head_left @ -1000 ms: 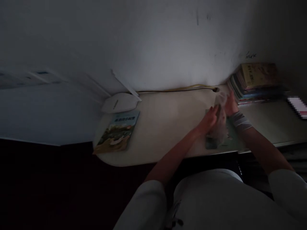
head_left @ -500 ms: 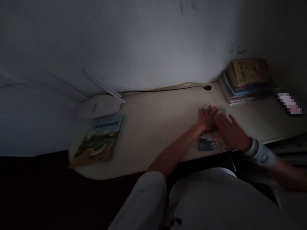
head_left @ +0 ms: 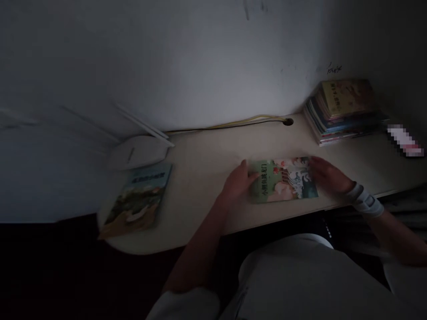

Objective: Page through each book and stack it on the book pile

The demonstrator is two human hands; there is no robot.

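A thin picture book (head_left: pixel 283 180) with a green, pink and white cover lies near the desk's front edge, its title strip towards the left. My left hand (head_left: pixel 238 180) grips its left end, thumb against the cover side. At the opposite end, my right hand (head_left: pixel 328 175) has its fingers at the right edge; they are dark and a little blurred. The book is held between both hands. A second picture book (head_left: pixel 136 200), with a blue top and a landscape cover, lies flat at the desk's left end, apart from my hands.
A stack of books (head_left: pixel 347 111) stands at the back right against the wall. Right of it lies a phone (head_left: pixel 405 141) with a pixelated screen. A white device with antennas (head_left: pixel 140 151) sits at the left. Yellow and black cables (head_left: pixel 227 126) run to a desk hole (head_left: pixel 288 122).
The book has turned from upright to sideways and shifted slightly left. My hands, together over it before, have parted to its left and right ends.
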